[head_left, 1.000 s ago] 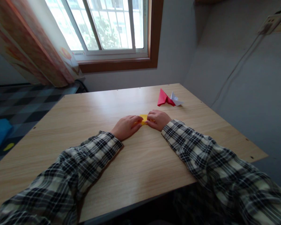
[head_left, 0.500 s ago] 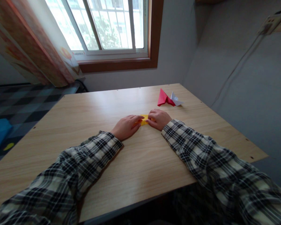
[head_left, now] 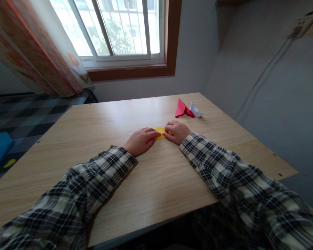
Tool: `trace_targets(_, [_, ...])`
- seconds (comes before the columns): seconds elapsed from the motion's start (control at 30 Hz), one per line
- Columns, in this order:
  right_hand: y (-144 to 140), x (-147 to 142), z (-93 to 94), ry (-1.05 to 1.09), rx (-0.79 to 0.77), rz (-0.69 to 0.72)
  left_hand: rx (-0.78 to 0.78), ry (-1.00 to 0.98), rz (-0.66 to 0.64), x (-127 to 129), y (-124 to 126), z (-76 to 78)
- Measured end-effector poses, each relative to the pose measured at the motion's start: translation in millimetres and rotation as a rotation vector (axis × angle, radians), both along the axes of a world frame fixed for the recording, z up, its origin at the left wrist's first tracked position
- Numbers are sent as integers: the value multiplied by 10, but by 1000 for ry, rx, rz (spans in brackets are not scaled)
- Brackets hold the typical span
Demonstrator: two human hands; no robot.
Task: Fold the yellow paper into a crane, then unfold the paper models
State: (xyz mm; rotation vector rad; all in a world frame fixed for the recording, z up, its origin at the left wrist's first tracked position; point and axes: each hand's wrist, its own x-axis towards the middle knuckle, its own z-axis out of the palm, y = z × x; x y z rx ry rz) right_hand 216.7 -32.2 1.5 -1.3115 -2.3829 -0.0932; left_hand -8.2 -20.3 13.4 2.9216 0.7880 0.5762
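Observation:
A small piece of folded yellow paper [head_left: 161, 132] lies flat near the middle of the wooden table [head_left: 106, 118]. My left hand [head_left: 140, 140] rests on the table with its fingertips pressing the paper's left end. My right hand [head_left: 177, 131] presses on the paper's right end, fingers curled over it. Most of the paper is hidden under the two hands. Both arms wear plaid sleeves.
A red folded paper shape [head_left: 182, 109] and a white folded paper shape [head_left: 196, 110] lie together on the table, beyond my right hand. A window [head_left: 114, 27] and a curtain [head_left: 36, 52] stand behind the table. A grey wall runs along the right side.
My hands have barely shifted; the fingers have closed slightly more over the yellow paper, which stays flat in the same spot.

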Motion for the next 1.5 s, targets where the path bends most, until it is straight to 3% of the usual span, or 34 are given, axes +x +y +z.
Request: trace_targets(1.5, [67,48,-68,33,-53,47,-18,-34,-55,-9,44,-39])
